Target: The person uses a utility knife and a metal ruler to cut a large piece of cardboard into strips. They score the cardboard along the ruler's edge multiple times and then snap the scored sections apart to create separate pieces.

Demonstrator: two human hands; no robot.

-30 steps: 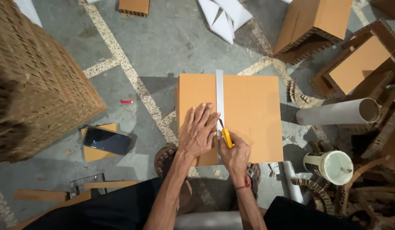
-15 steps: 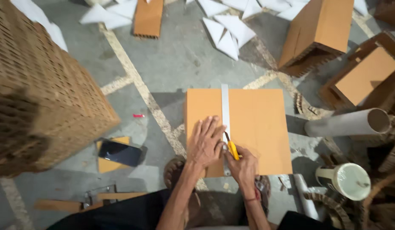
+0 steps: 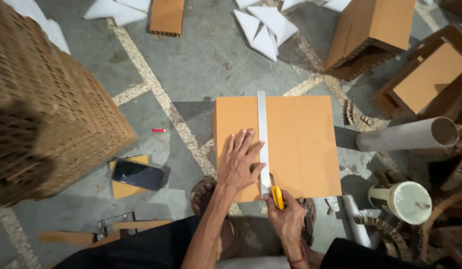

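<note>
A square brown cardboard sheet [image 3: 300, 144] lies flat on the concrete floor. A long metal ruler [image 3: 262, 124] runs across it from far edge to near edge. My left hand [image 3: 239, 162] presses flat on the cardboard with its fingers against the ruler's left side. My right hand [image 3: 288, 216] grips a yellow utility knife [image 3: 276, 195] at the near end of the ruler, its blade on the cardboard close to the front edge.
A tall stack of corrugated cardboard [image 3: 46, 114] stands at left. A phone [image 3: 137, 174] lies on a small card piece. A cardboard tube [image 3: 405, 134], a white cup [image 3: 402, 199], cardboard boxes [image 3: 370, 35] and white paper triangles [image 3: 265, 27] surround the sheet.
The knife in my right hand has slid along the ruler toward me, down to the sheet's near edge. The view has shifted so the sheet sits further right and lower.
</note>
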